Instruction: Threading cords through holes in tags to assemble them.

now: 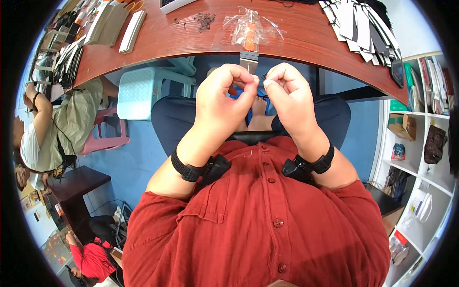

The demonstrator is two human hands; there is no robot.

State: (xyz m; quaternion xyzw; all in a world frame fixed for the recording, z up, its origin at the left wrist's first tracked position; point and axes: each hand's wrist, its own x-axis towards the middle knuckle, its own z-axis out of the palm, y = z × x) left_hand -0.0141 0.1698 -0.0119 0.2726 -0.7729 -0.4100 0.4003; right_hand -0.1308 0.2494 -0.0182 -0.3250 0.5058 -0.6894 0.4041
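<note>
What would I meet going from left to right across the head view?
Narrow white stack → left hand → right hand → fanned black-and-white strips → upright books or folders.

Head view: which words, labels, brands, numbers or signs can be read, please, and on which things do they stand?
No text can be read.
Clear plastic wrapping on the table: no readable print.
White strips: none readable.
Folders on the shelf: any print is too small and blurred.

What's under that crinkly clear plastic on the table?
A long orange thing shows through the clear plastic. Shiny wrinkles hide its details, so I can't tell exactly what it is.
</note>
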